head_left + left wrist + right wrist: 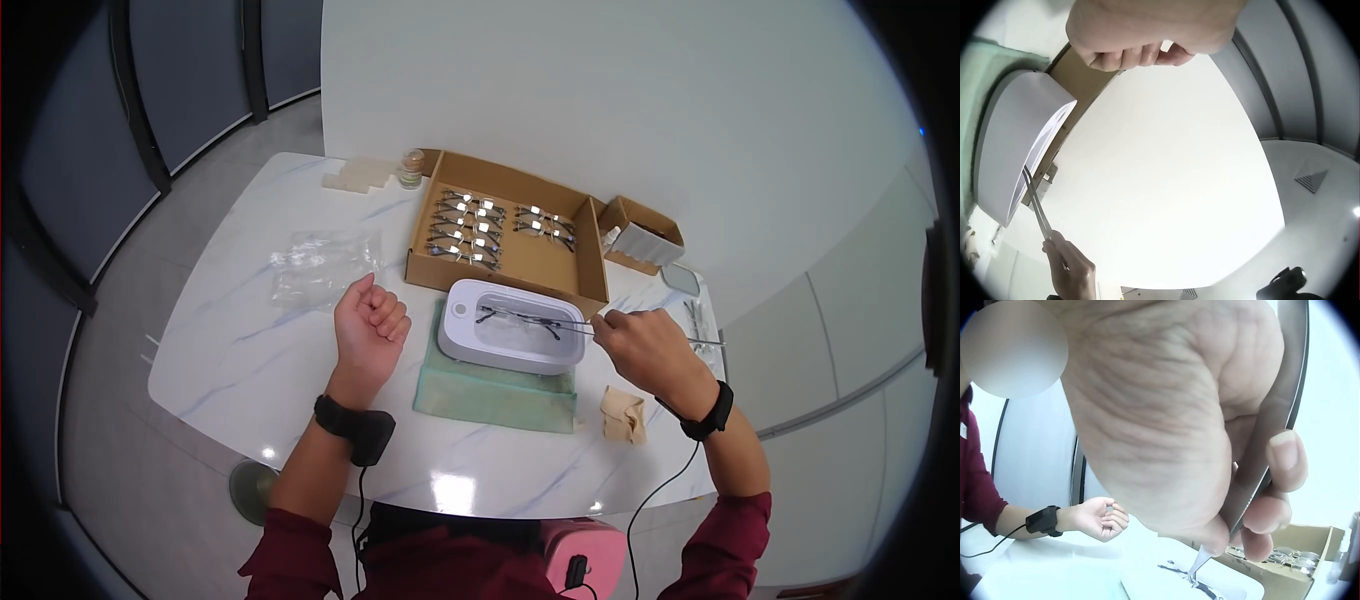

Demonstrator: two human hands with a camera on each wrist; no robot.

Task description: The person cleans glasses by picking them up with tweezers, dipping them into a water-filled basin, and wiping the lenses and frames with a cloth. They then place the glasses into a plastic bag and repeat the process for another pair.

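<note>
Right hand (pixel 648 352), nearest the right wrist camera, pinches a pair of metal tweezers (pixel 1271 428) between thumb and curled fingers. The tweezers point leftward from the hand, their tips touching a pair of eyeglasses (pixel 516 318); whether the tips grip the frame cannot be told. These eyeglasses lie just beyond the fingertips, to the hand's left, within the basin of a white ultrasonic cleaner (pixel 462 335). Left hand (pixel 372 325), raised to the left of the cleaner, has loosely curled fingers and holds nothing. Beneath the cleaner, a green cloth (pixel 495 400) extends toward the near edge of the marble-patterned table (pixel 300 370); a crumpled beige cloth (pixel 624 415) lies to its right. Behind the cleaner, toward the table's far edge, stands an open cardboard box (pixel 545 258) containing two columns of eyeglasses, the left column longer. A smaller box (pixel 640 208) stands near the far right corner. Toward the left edge lies a clear plastic bag (pixel 322 270); pale blocks (pixel 352 177) and a clear cylindrical container (pixel 411 169) occupy the far left corner.
</note>
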